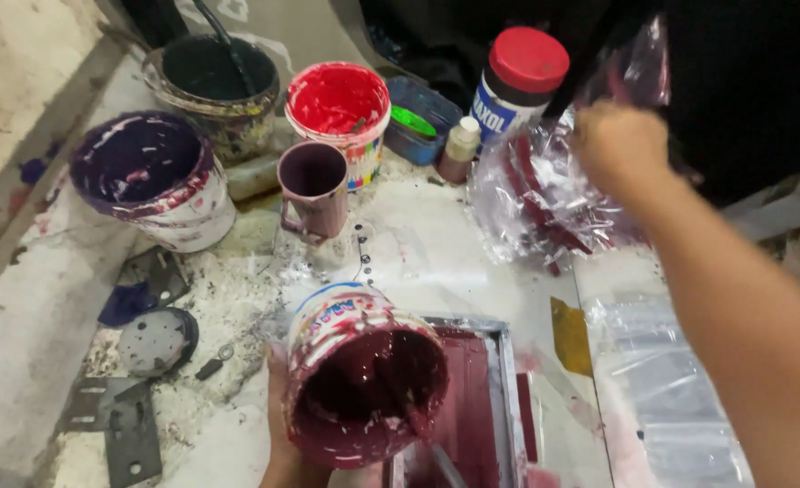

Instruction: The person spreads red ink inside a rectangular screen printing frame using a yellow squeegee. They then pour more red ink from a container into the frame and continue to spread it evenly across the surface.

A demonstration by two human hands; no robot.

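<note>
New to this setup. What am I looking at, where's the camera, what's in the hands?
There is no machine here: a person works with two bare hands, filmed by one camera worn on the head and looking down. The left hand holds a tilted tub of dark red paint over a metal-framed screen. The right hand reaches out to a crumpled clear plastic bag. On the stained worktop stand a purple-stained bucket, a dark bucket, a red paint tub, a mauve mug, a small bottle and a red-lidded jar.

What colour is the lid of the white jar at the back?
Red, on the white jar's lid, clearest in the head view.
</note>
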